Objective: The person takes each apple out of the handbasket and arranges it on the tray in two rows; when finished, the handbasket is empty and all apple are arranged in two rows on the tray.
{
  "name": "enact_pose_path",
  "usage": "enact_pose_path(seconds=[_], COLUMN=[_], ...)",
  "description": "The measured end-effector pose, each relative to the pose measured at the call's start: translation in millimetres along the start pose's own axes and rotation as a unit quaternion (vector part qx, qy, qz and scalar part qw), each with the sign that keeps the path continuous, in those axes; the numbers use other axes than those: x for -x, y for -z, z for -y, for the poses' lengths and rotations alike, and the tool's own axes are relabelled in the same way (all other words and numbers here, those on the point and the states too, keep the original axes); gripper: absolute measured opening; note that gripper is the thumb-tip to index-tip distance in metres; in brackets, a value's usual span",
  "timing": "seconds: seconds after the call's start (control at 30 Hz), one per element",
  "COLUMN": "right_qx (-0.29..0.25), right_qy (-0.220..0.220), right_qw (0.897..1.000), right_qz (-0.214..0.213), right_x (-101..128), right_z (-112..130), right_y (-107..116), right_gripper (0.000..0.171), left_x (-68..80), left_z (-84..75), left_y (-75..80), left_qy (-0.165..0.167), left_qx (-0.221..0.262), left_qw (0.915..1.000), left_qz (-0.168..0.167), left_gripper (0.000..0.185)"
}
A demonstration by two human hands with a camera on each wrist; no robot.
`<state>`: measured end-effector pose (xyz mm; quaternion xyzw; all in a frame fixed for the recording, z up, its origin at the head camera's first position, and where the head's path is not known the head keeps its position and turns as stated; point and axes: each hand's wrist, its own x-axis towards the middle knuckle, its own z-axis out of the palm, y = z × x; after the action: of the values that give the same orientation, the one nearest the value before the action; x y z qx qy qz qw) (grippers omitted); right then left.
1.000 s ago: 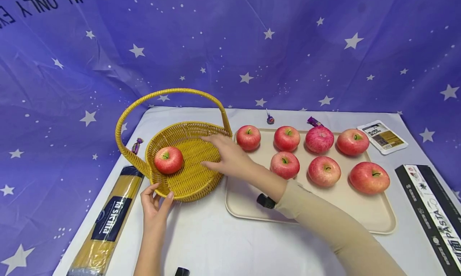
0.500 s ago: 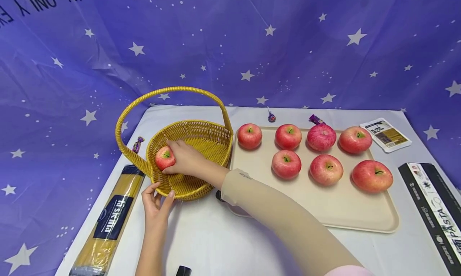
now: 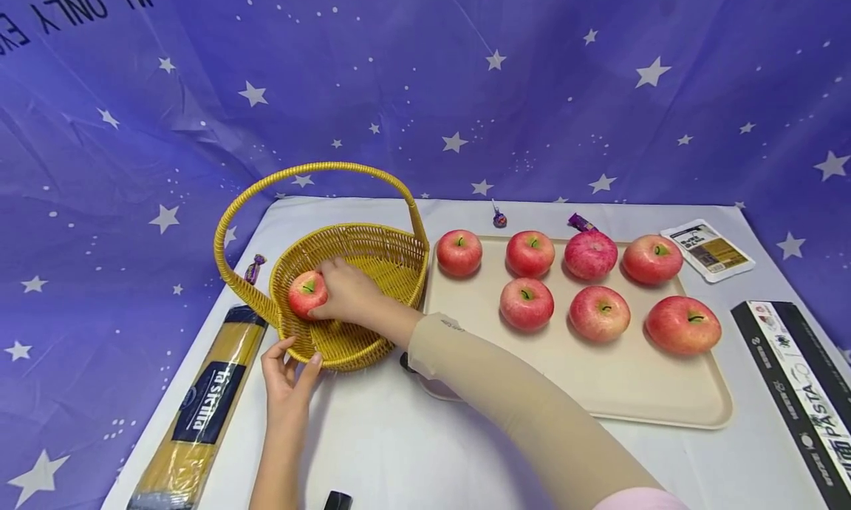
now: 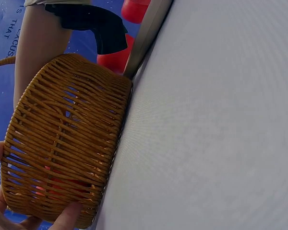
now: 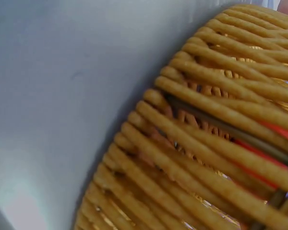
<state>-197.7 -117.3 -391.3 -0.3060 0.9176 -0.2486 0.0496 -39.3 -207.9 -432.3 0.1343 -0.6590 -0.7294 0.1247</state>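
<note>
In the head view a yellow wicker basket (image 3: 364, 360) with a tall arched handle stands on the left half of the table. Inside it, at the left, lies a red apple (image 3: 302, 294). My right hand (image 3: 349, 292) reaches into the basket and grips this apple from its right side; some fingers are hidden. My left hand (image 3: 286, 381) holds the basket's near left rim. The left wrist view has the woven wall of the basket (image 4: 62, 124), with fingers (image 4: 69, 215) against it. Through the weave in the right wrist view, red apple (image 5: 259, 155) shows.
A beige tray (image 3: 638, 399) to the right bears several apples (image 3: 599, 314). Bagged spaghetti (image 3: 206, 406) lies left of the basket. A black pasta box (image 3: 794, 392) and a white packet (image 3: 708, 250) lie at the right. A lollipop (image 3: 499, 218) and wrapped candies (image 3: 254, 269) lie near the table's edges.
My right hand has moved left, from over the basket's right side down to the apple, and taken hold of it. The left hand has stayed at the rim.
</note>
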Motion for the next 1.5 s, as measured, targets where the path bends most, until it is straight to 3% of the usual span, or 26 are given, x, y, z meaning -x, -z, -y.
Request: enact_pose_path(seconds=[0.37, 0.6, 0.73, 0.93, 1.1, 1.3, 1.5], right_qx=[-0.009, -0.01, -0.041, -0.081, -0.098, -0.126, -0.088], right_qy=[-0.004, 0.028, 0.047, 0.063, 0.035, -0.039, -0.059], right_qw=[0.999, 0.999, 0.998, 0.992, 0.987, 0.985, 0.991], right_qz=[0.032, 0.018, -0.008, -0.069, -0.119, -0.11, -0.082], right_x=[-3.2, 5.5, 26.3, 75.3, 115.7, 152.5, 158.3], right_z=[2.1, -2.0, -9.5, -34.6, -70.0, -109.0, -127.5], right_y=[-3.4, 5.7, 33.3, 88.3, 116.2, 108.3, 85.3], right_gripper=[0.076, 0.078, 0.078, 0.076, 0.076, 0.08, 0.077], left_x=[1.4, 1.2, 1.6, 0.3, 1.1, 0.8, 0.8], left_z=[-0.2, 2.7, 2.1, -0.4, -1.9, -1.1, -0.6], left_y=[1.6, 0.3, -0.8, -2.0, -2.4, -2.2, -2.2], left_qy=[-0.001, -0.009, -0.005, -0.004, -0.001, -0.001, 0.002], left_qx=[-0.007, 0.004, -0.003, -0.006, -0.011, -0.007, -0.009], left_qw=[1.0, 1.0, 1.0, 1.0, 0.9999, 1.0, 1.0], left_qz=[0.002, -0.003, -0.005, 0.001, 0.002, 0.002, -0.001], left_gripper=[0.048, 0.046, 0.046, 0.048, 0.051, 0.051, 0.051])
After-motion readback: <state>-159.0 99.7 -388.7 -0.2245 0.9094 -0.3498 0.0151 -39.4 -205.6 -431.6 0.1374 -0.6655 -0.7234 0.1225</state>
